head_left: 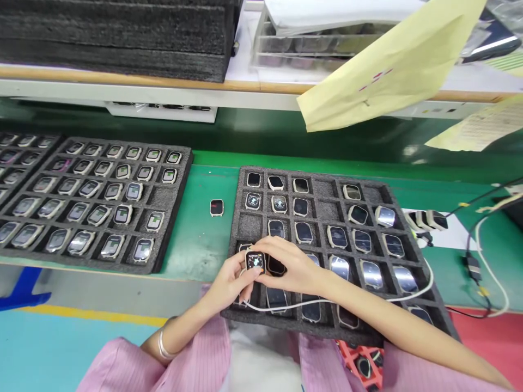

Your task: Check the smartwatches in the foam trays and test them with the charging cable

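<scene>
A smartwatch case [255, 261] without a strap, its screen lit with a watch face, is held up over the near left part of a grey foam tray [327, 204]. My left hand [229, 279] grips it from the left, its thumb at the lower edge of the screen. The fingers of my right hand [288, 262] close on the watch's top and right side. From beneath my left hand a white cable [294, 306] runs right across the tray. Strapless watches fill many compartments around my hands; two lit watches [279, 204] lie just beyond them.
One watch [217, 207] lies on the green bench between the trays. Another foam tray [157, 197] of watches sits to the left. Several watches [427, 220] stand together at right, near cables [490, 283]. Yellow paper [392, 71] hangs from the shelf above.
</scene>
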Tool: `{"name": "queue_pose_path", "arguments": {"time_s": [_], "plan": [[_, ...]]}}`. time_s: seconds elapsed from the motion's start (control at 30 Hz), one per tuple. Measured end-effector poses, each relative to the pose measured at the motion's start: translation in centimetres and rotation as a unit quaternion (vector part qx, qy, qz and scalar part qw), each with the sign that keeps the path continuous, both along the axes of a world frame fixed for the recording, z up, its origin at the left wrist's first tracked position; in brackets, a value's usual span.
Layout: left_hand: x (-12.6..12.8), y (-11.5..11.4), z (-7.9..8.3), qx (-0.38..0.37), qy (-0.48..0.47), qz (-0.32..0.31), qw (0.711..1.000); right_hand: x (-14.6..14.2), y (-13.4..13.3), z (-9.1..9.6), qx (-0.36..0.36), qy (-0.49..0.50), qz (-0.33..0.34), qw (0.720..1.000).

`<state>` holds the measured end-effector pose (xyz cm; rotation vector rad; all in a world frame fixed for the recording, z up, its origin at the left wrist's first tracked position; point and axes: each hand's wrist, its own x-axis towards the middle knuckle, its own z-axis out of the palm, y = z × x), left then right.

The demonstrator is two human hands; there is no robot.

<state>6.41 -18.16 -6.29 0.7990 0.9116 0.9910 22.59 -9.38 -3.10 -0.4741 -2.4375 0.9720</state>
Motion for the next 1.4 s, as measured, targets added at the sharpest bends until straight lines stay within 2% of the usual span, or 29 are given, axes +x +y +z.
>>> {"name": "queue_pose_path", "arguments": {"time_s": [0.1, 0.17, 0.27, 0.37, 0.43, 0.53, 0.63, 0.73, 0.8, 0.87, 0.97, 1.03, 1.1, 1.17, 1.27, 1.4], "plan": [[0.1, -0.1, 0.4, 0.017, 0.040, 0.010, 0.999, 0.3, 0.8, 0.8, 0.022, -0.007, 0.021, 1.000], [0.2, -0.3, 0.5, 0.036, 0.065, -0.003, 0.997, 0.2, 1.9, 1.3, 0.006, 0.009, 0.027, 1.000], [0.3, -0.5, 0.5, 0.039, 0.094, -0.065, 0.993, -0.4, 3.9, 1.0, -0.023, 0.028, -0.026, 0.999], [0.4, -0.8, 0.5, 0.045, 0.147, -0.103, 0.983, -1.3, 5.3, 0.1, 0.034, -0.066, -0.078, 0.994], [0.5, -0.8, 0.8, 0.054, 0.159, -0.114, 0.979, -1.5, 5.8, -0.1, 0.099, -0.154, -0.076, 0.980], [0.7, -0.6, 1.6, 0.056, 0.132, -0.121, 0.982, -0.7, 5.8, 1.2, 0.169, -0.233, -0.042, 0.957], [1.3, 0.1, 2.1, 0.059, 0.077, -0.123, 0.988, 0.9, 5.8, 2.9, 0.205, -0.310, -0.025, 0.928], [2.3, 1.1, 1.6, 0.054, 0.035, -0.112, 0.992, 2.0, 5.6, 2.8, 0.215, -0.355, -0.033, 0.909], [2.9, 1.8, 1.0, 0.045, 0.032, -0.102, 0.993, 2.5, 5.5, 2.0, 0.216, -0.346, -0.051, 0.912], [3.2, 2.2, 0.4, 0.039, 0.037, -0.094, 0.994, 2.9, 5.5, 1.5, 0.196, -0.310, -0.076, 0.927], [3.1, 2.3, 0.2, 0.029, 0.040, -0.088, 0.995, 3.7, 5.6, 2.2, 0.104, -0.213, -0.120, 0.964], [2.9, 2.2, 0.2, 0.017, 0.038, -0.092, 0.995, 4.2, 5.1, 3.3, 0.033, -0.166, -0.105, 0.980], [2.7, 2.2, 0.4, 0.015, 0.038, -0.093, 0.995, 4.4, 4.0, 4.2, -0.010, -0.154, -0.052, 0.987], [2.6, 2.2, 0.4, 0.023, 0.045, -0.089, 0.995, 4.2, 2.4, 4.6, -0.004, -0.165, -0.017, 0.986], [2.7, 2.3, 0.5, 0.023, 0.044, -0.076, 0.996, 3.8, 0.6, 4.0, 0.066, -0.182, -0.021, 0.981], [3.0, 2.3, 0.6, 0.004, 0.050, -0.036, 0.998, 3.3, 0.3, 3.0, 0.122, -0.185, -0.028, 0.975]]}}
